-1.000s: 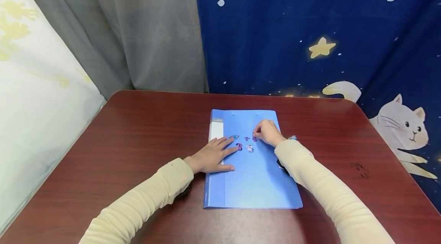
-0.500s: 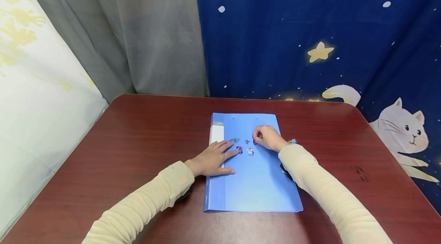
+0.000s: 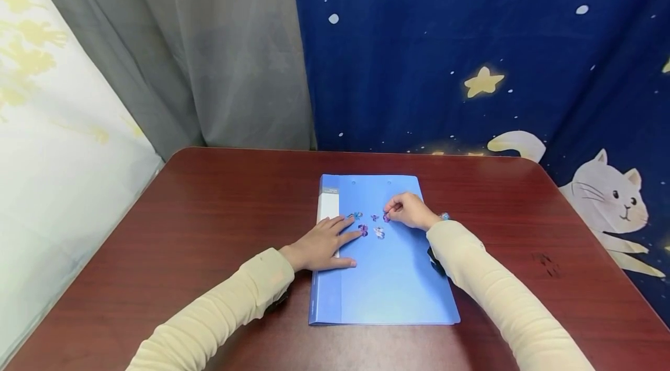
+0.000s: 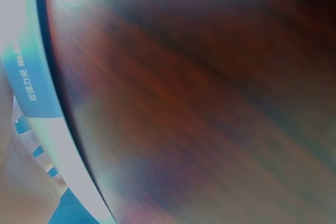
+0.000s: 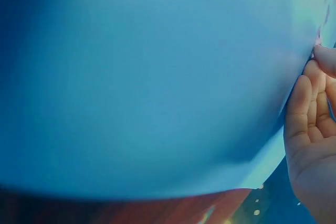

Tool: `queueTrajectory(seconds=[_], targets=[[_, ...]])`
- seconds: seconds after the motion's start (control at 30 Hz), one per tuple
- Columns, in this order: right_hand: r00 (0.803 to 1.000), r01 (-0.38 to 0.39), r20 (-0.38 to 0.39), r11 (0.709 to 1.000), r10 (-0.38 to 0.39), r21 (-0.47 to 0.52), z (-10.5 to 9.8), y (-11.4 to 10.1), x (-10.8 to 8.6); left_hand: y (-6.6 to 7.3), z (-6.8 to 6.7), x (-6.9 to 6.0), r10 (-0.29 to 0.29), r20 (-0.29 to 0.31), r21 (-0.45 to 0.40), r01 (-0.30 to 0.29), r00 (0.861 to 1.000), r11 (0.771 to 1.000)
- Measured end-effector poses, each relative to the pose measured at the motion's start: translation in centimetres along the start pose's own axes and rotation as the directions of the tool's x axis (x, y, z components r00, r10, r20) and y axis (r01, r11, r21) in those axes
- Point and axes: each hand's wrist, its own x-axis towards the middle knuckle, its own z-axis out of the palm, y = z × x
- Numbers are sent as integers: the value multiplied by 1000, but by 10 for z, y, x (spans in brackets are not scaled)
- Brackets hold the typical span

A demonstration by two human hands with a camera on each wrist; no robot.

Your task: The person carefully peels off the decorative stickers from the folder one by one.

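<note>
A blue folder (image 3: 398, 278) lies on the table with several small flower-shaped pieces on its cover. My left hand (image 3: 321, 246) rests on the folder's left side, fingers spread. Its fingertips reach a blue piece (image 3: 358, 216) and a purple piece (image 3: 363, 230). With thumb and fingertips my right hand (image 3: 410, 212) pinches another purple flower-shaped piece (image 3: 386, 217) at the cover's upper right. Between these lie a tiny purple piece (image 3: 374, 217) and a whitish one (image 3: 379, 232). In the right wrist view the curled fingers (image 5: 302, 95) show; the held piece is mostly hidden.
The dark red wooden table (image 3: 235, 196) surrounds the folder. Behind it hang a grey curtain (image 3: 246, 51) and a blue curtain (image 3: 398, 57) with stars and a cat. A white label (image 3: 328, 206) marks the folder's spine.
The head view has tilted slightly, so the table sits lower in it. My right fingertips have shifted a little at the purple piece; my left hand stays in place on the folder.
</note>
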Motion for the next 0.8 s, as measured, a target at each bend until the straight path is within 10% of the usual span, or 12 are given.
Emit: queueTrajectory(seconds=[0.8], targets=[[996,15,80,991,-26,135,-3,3,-7,0,1,0,0,-3,10,0,1000,1000]])
